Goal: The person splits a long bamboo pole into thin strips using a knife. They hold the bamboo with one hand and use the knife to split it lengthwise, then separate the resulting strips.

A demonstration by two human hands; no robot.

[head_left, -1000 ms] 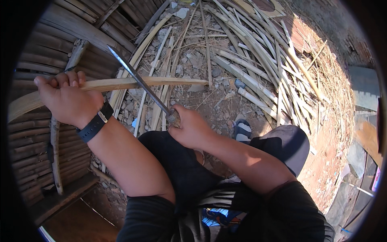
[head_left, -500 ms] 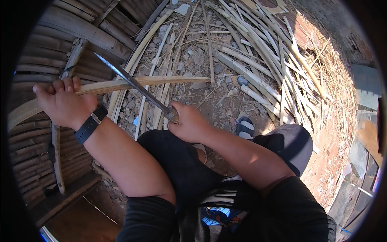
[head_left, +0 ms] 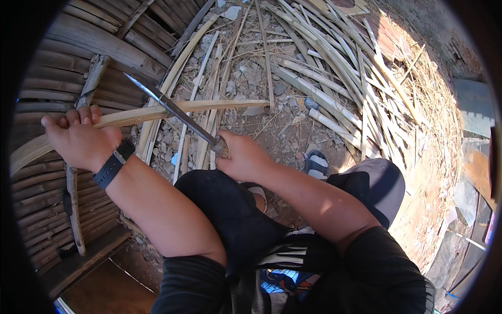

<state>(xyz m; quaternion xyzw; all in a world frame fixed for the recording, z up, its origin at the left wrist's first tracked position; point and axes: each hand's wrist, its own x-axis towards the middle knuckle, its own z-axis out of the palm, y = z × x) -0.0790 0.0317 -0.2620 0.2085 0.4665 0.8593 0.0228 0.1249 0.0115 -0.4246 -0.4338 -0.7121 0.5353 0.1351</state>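
A long, pale bamboo strip [head_left: 225, 104] runs across in front of me, bending down toward the left rim. My left hand [head_left: 83, 137] is closed around it, palm down, with a dark watch strap on the wrist. In my right hand [head_left: 243, 157] is the wooden handle of a long-bladed knife [head_left: 184, 118]. Its blade slants up to the left and crosses the strip to the right of my left hand, touching or very close to it. The blade's tip points at the slatted wall.
Split bamboo strips [head_left: 334, 78] lie heaped at the far right, with more strips [head_left: 183, 57] at far left. A slatted bamboo wall [head_left: 57, 83] stands close on the left. Rubble and shavings cover the ground around my sandalled foot [head_left: 316, 165]. Sheet panels [head_left: 473, 110] lean at the right.
Both hands keep their grips, and the knife stays across the strip at nearly the same spot. The whole view has shifted slightly.
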